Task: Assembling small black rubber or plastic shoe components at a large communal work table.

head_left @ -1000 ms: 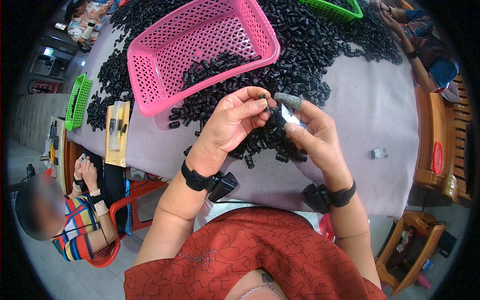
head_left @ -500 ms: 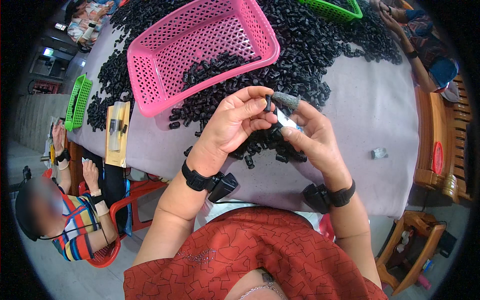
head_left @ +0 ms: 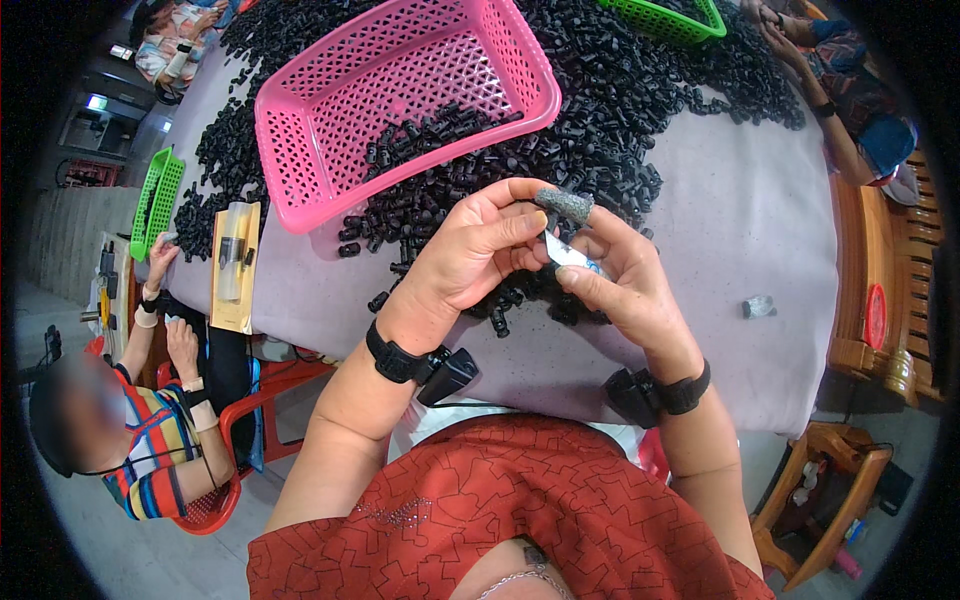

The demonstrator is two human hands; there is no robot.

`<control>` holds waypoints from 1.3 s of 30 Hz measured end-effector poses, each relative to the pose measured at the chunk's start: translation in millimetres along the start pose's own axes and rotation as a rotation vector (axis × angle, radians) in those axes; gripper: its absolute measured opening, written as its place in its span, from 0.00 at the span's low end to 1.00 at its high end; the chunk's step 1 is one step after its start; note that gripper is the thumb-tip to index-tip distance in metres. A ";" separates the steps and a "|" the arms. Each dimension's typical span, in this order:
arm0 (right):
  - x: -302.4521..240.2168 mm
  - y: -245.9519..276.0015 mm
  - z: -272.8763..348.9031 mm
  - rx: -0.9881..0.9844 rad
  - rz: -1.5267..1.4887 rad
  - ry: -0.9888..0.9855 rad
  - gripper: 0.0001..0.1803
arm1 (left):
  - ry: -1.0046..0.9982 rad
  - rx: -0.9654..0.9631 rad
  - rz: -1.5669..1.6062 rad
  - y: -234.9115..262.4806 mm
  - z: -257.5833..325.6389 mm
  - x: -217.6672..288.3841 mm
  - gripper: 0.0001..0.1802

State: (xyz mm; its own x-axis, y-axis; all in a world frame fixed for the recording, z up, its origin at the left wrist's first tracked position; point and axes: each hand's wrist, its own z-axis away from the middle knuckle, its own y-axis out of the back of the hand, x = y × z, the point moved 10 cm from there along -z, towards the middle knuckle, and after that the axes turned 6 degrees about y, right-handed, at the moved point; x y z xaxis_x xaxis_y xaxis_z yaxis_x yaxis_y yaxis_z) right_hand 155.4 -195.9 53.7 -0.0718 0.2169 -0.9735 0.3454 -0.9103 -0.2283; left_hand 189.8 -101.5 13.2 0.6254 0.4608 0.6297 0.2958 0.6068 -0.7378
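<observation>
My left hand is closed, thumb against index finger, around a small black plastic part that is now almost wholly hidden by the fingers. Close against it, my right hand grips a small knife blade, pale and flat with a bluish patch at the thumb end. A grey, rough finger cot covers the right index finger, and its tip touches the left fingertips. Beneath and beyond both hands lies a heap of small black plastic parts on the cloth-covered table.
A pink basket holding some black parts stands beyond my left hand. Green baskets sit at the left edge and far side. A yellow card with a clear tube lies left. Co-workers sit around, one in stripes.
The right index finger has shifted left, over the black part that showed between my left fingers. The blade has turned flatter. At left, the co-worker's hand has reached up to the green basket.
</observation>
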 end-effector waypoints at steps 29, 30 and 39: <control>-3.2 -1.9 -0.7 0.005 -0.020 -0.011 0.26 | 0.047 -0.076 0.043 -2.6 0.1 -3.3 0.19; -3.4 -0.9 -0.9 0.019 0.007 -0.017 0.26 | 0.048 -0.083 0.044 -3.0 0.4 -3.4 0.19; 2.9 -1.9 2.6 -0.054 -0.049 -0.027 0.25 | 0.023 -0.111 0.026 -7.9 2.0 -0.1 0.20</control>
State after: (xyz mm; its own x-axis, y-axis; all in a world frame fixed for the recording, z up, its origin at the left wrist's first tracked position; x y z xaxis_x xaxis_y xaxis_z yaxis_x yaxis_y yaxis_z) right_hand 152.1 -194.5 51.4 -0.1148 0.2509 -0.9612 0.3905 -0.8783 -0.2759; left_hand 186.0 -105.0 19.4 0.6498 0.4599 0.6051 0.3568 0.5184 -0.7771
